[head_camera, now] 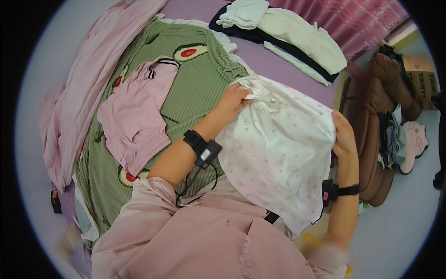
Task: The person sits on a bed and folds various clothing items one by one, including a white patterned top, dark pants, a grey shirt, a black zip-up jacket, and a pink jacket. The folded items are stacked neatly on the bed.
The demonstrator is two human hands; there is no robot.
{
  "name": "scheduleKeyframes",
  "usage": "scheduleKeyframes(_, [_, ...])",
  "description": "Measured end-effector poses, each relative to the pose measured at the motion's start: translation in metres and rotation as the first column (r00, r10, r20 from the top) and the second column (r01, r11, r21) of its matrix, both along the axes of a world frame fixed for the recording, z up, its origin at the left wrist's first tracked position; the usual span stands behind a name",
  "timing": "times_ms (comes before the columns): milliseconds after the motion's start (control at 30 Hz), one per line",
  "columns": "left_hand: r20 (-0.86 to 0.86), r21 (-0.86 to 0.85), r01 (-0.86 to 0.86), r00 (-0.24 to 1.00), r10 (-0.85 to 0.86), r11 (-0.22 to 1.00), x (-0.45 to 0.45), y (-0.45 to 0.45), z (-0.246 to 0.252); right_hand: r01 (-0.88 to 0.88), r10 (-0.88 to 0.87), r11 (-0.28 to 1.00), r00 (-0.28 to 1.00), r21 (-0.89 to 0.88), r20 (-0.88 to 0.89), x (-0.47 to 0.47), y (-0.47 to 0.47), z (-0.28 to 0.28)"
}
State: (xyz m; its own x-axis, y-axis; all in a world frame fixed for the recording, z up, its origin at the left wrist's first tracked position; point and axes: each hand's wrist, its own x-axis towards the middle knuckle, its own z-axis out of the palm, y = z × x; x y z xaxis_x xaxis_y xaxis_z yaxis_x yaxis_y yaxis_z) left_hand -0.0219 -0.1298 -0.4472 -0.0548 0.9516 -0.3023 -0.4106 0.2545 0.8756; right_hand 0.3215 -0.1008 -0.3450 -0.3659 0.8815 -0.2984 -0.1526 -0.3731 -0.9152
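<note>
Both of my hands hold up a white printed garment [278, 150], spread between them and hanging down over my lap. My left hand [234, 99] pinches its gathered upper left corner, where the cloth is bunched. The upper right edge is gripped by my right hand [343, 130], whose fingertips are partly hidden behind the fabric. Left of my left arm, a pair of pink shorts [139, 115] with a dark striped trim lies on a green ribbed blanket [195, 90] with avocado patterns.
Along the left lies a crumpled pink cloth [87, 83]. Folded pale clothes [296, 31] rest on dark fabric at the bed's far side, near a pink curtain [348, 21]. At right stand a brown padded chair [369, 157], a heap of clothes [395, 136] and a cardboard box [421, 82].
</note>
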Motion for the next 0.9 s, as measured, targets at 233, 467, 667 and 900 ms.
scheduleKeyframes(233, [0.179,0.202,0.730,0.628,-0.757,0.653,-0.047,-0.032,0.059,-0.539,-0.121,0.840,-0.071,0.064,0.990,0.034,-0.035,0.058])
scheduleKeyframes(467, [-0.442,-0.251,0.847,0.330,-0.834,0.468,-0.027,-0.157,0.045,-0.716,-0.353,0.539,0.287,0.444,0.891,-0.039,-0.096,0.013])
scheduleKeyframes(667, [-0.742,0.121,0.550,0.603,-0.292,0.827,0.003,-0.145,0.004,-0.723,-0.262,0.652,0.070,0.230,0.963,-0.083,-0.115,-0.016])
scheduleKeyframes(900, [-0.603,-0.346,0.653,0.395,-0.692,0.674,0.045,-0.090,-0.014,-0.644,0.132,0.740,0.421,0.194,0.897,-0.035,-0.148,-0.008])
